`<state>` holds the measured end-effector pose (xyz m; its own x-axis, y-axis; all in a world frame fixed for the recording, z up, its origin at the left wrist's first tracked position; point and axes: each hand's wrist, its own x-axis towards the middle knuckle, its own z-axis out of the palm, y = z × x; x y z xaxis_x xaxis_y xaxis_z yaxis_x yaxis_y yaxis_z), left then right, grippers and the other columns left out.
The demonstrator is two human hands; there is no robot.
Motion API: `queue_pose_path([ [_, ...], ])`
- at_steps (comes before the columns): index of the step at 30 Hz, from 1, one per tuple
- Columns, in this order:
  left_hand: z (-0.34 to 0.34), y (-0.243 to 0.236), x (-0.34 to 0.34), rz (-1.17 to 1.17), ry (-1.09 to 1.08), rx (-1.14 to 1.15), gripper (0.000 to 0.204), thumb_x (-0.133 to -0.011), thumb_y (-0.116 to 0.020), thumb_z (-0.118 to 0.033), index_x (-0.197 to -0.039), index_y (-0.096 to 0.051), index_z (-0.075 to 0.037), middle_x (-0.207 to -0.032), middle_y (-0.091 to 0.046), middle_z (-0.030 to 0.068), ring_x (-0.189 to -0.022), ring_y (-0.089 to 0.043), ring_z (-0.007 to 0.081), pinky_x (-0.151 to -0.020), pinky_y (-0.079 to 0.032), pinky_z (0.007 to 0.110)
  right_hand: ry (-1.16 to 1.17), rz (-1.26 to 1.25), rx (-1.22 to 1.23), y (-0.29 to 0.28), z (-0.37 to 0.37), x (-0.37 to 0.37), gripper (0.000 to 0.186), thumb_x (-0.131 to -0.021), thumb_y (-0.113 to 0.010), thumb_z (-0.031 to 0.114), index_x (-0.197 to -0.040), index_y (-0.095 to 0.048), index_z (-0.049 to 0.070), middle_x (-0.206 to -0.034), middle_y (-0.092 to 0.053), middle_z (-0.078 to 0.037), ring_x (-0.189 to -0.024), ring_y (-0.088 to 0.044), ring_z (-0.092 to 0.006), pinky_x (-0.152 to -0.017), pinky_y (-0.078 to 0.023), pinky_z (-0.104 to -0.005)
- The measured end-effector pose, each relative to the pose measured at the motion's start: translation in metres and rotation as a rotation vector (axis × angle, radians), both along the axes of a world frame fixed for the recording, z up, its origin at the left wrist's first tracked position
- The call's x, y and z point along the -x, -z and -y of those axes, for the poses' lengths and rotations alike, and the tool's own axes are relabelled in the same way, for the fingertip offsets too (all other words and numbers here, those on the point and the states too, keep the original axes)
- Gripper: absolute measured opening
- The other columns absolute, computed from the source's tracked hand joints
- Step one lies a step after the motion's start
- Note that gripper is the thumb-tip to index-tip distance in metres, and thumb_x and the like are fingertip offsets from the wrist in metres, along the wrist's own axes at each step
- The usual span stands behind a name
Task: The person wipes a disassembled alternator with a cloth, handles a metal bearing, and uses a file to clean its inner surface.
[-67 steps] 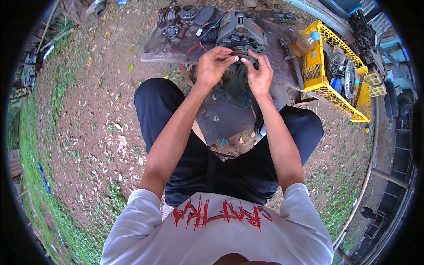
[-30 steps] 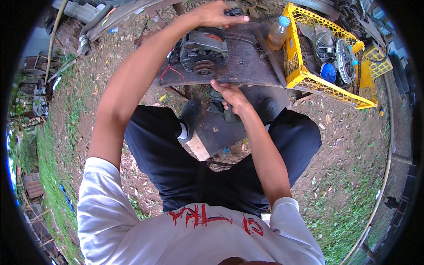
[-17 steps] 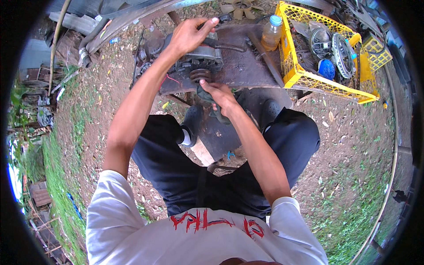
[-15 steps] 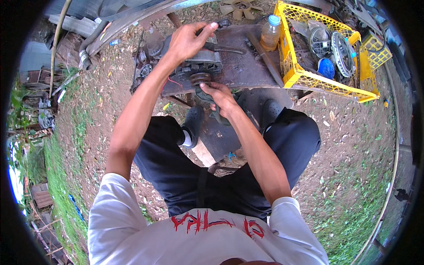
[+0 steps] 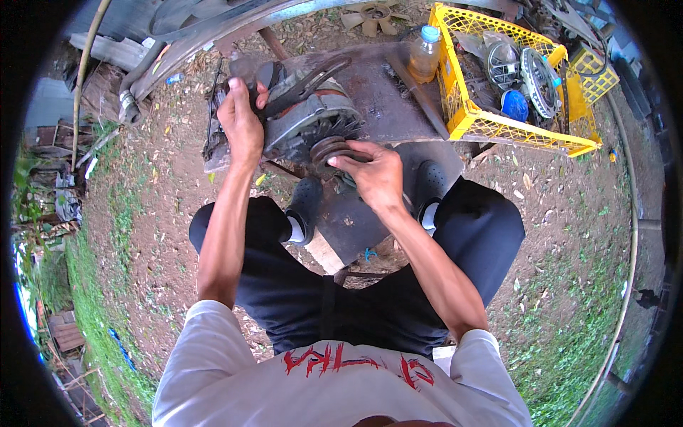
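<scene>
A greyish round machine, resembling an alternator with a finned fan, lies tilted on the dark work board. At its near end sits a brown grooved pulley. My right hand is closed on the pulley's right side, thumb below and fingers above. Over the machine's upper left, my left hand is closed round the lower end of a dark long-armed tool. The tool slants up and right across the casing; its exact kind is unclear. Part of a dark green cloth shows below my right hand.
A yellow crate holding round lamps and a blue round item stands at the board's right. Beside it are a bottle with a blue cap and a dark metal bar. A fan wheel lies on the ground beyond.
My left hand has moved left and down from above the machine to its left side. The machine has turned and tilted, showing its fan. My right hand has shifted round the pulley.
</scene>
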<state>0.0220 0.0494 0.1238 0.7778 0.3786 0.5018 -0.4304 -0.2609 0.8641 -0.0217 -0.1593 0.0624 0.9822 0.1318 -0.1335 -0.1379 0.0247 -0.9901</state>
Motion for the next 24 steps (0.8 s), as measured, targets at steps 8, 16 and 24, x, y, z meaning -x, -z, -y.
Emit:
queue_pose_path([
  [8, -0.017, 0.025, 0.012, 0.059, -0.122, 0.236, 0.049, -0.102, -0.040, -0.044, -0.083, -0.056, -0.002, -0.076, -0.052, 0.0045, -0.065, -0.043, 0.0126, -0.064, -0.036, 0.027, 0.100, 0.326, 0.201, -0.015, -0.019, 0.010, 0.041, -0.069, -0.083, 0.008, -0.106, -0.068, -0.001, -0.099, -0.070, -0.014, -0.088, -0.067, -0.0199, -0.081, -0.051, -0.0300],
  [16, -0.070, 0.067, 0.010, 0.057, -0.176, 0.501, 0.055, -0.100, -0.039, -0.053, -0.082, -0.053, -0.003, -0.076, -0.051, 0.0049, -0.065, -0.043, 0.0138, -0.062, -0.036, 0.028, 0.003, 0.441, 0.193, -0.009, -0.045, 0.013, 0.038, -0.070, -0.083, 0.012, -0.104, -0.069, 0.002, -0.097, -0.068, -0.014, -0.090, -0.068, -0.0239, -0.081, -0.051, -0.0329],
  [24, -0.093, 0.090, 0.012, -0.072, -0.250, 0.640, 0.054, -0.099, -0.036, -0.056, -0.081, -0.053, -0.008, -0.068, -0.046, 0.0012, -0.061, -0.039, 0.0132, -0.061, -0.033, 0.026, 0.113, 0.319, 0.159, 0.019, -0.029, 0.001, 0.031, -0.081, -0.077, 0.026, -0.093, -0.067, 0.000, -0.086, -0.069, -0.013, -0.083, -0.065, -0.0209, -0.075, -0.050, -0.0324],
])
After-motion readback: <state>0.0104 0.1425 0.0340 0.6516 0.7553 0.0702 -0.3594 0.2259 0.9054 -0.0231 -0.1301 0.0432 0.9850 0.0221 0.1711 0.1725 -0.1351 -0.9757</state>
